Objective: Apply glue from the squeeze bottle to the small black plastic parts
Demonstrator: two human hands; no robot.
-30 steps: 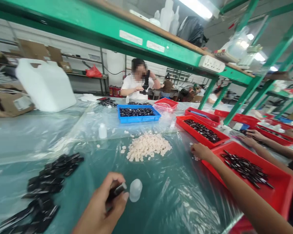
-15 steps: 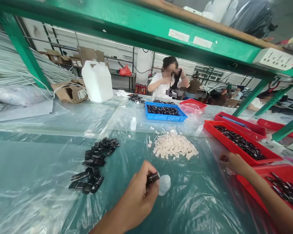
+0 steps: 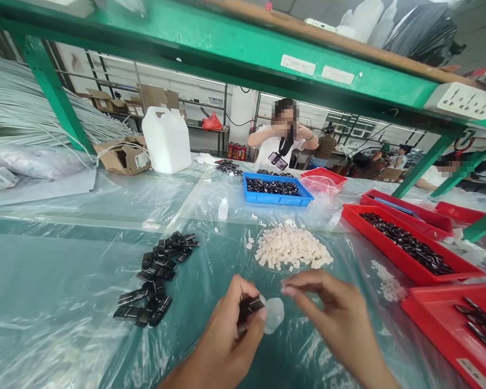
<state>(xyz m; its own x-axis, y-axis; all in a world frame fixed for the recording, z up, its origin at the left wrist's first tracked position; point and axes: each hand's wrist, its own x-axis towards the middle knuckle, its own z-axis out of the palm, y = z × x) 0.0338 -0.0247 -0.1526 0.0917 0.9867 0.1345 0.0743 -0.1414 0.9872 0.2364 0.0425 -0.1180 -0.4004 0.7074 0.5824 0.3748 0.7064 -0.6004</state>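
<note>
My left hand (image 3: 230,329) grips a small, glossy black rectangular piece (image 3: 251,307) between thumb and fingers. Beside its fingertips is a translucent whitish rounded object (image 3: 274,315); whether the hand also holds it I cannot tell. My right hand (image 3: 336,313) is closed in a pinch on a tiny pale, clear-looking bit (image 3: 284,287), just right of the black piece and apart from it. Left of my hands lies a loose group of similar black pieces (image 3: 156,270). Beyond them is a heap of small cream-white blocks (image 3: 291,246).
Tiny clear bits (image 3: 389,282) lie by the red trays on the right. The long red tray (image 3: 413,273) and nearer red tray (image 3: 429,319) contain black pieces. A blue tray (image 3: 277,199), small bottle (image 3: 223,209) and white jug (image 3: 166,141) stand farther back. A green shelf beam (image 3: 227,43) crosses overhead. A person (image 3: 283,135) is opposite.
My right hand has moved left from beside the red trays to near my left hand, uncovering the clear bits. The left hand still grips the black piece. The person opposite has shifted their arms.
</note>
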